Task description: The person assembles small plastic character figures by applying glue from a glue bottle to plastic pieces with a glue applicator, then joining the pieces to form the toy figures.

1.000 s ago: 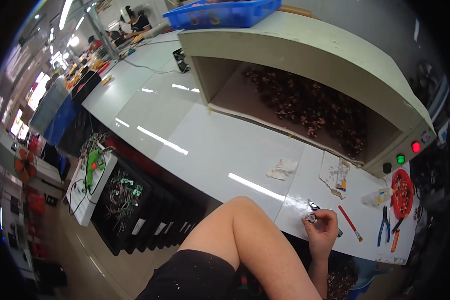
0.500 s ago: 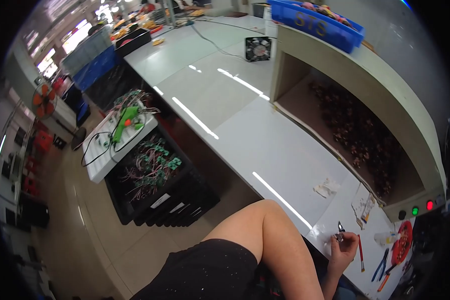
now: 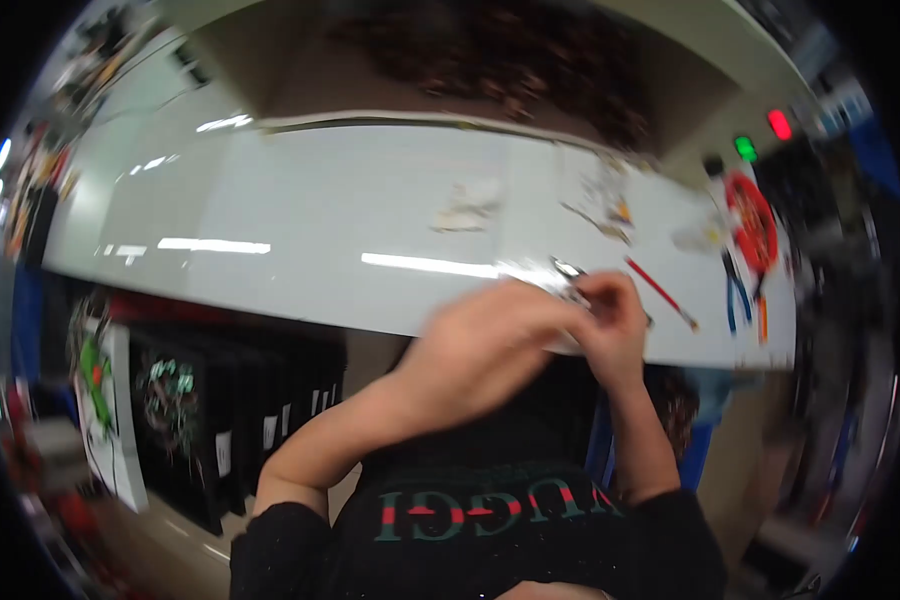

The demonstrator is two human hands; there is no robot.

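Both my hands meet over the front edge of the white worktable (image 3: 310, 190). My right hand (image 3: 620, 325) has its fingers and thumb pinched together around something small and dark, too blurred to name. Reaching across from the left, my left hand (image 3: 480, 340) has its fingertips at the right hand; motion smears its fingers, so what they hold, if anything, does not show. A small shiny metal tool (image 3: 568, 267) lies just beyond my fingertips. To the right of my right hand rests a thin red-handled brush (image 3: 660, 290).
Farther right lie blue-handled pliers (image 3: 737, 295), an orange-handled tool (image 3: 762, 312), a clear bottle (image 3: 698, 236) and a red tray (image 3: 738, 200) of small parts. Behind is an open-fronted box with a heap of brownish pieces (image 3: 500, 60). Black crates (image 3: 215, 400) stand at left.
The view has swung right and down to the tabletop in front of me. My left hand has come into view and joined the right hand, which keeps its pinch.
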